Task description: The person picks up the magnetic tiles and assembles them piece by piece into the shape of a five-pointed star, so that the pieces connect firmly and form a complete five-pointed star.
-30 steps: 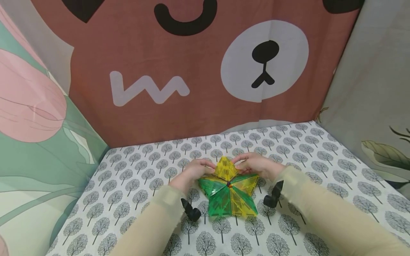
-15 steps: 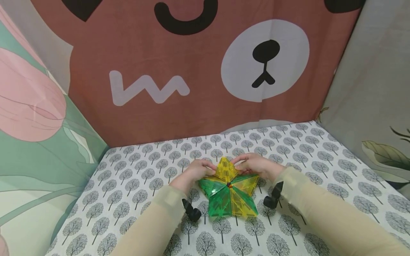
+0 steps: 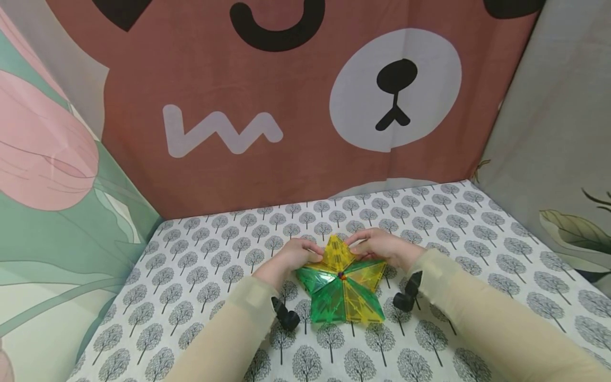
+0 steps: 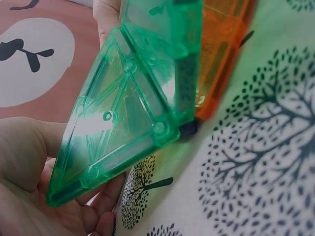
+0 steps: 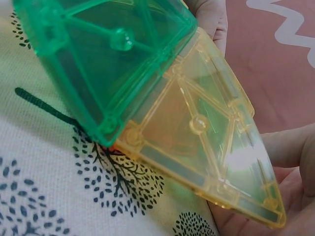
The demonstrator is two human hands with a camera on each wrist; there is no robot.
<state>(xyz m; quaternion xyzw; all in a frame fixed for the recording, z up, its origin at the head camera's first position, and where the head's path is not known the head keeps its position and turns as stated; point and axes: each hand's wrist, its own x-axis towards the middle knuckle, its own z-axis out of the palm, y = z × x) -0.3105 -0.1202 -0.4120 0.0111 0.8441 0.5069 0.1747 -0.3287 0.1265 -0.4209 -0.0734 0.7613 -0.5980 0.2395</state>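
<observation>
In the head view a star of translucent magnetic tiles [image 3: 329, 305], green and yellow, lies on the cloth, its tiles meeting at a small dark centre. Its yellow top point [image 3: 338, 254] stands raised toward the far side. My left hand [image 3: 291, 255] pinches the star's left side beside that point; my right hand [image 3: 384, 247] pinches the right side. The left wrist view shows a green triangular tile [image 4: 118, 110] against the left fingers and an orange tile [image 4: 221, 64] behind. In the right wrist view, a yellow-orange tile [image 5: 194, 125] joins a green tile [image 5: 120, 64]. Some fingertips are hidden behind tiles.
A white cloth with printed trees [image 3: 191, 297] covers the table. Behind it hangs a brown bear-patterned curtain [image 3: 305, 175]. Floral fabric [image 3: 52, 239] borders the left side and grey fabric [image 3: 549, 159] the right.
The yellow top point has tipped slightly down toward the rest of the star. My left fingertips have shifted a little right; the right hand stays nearly in place.
</observation>
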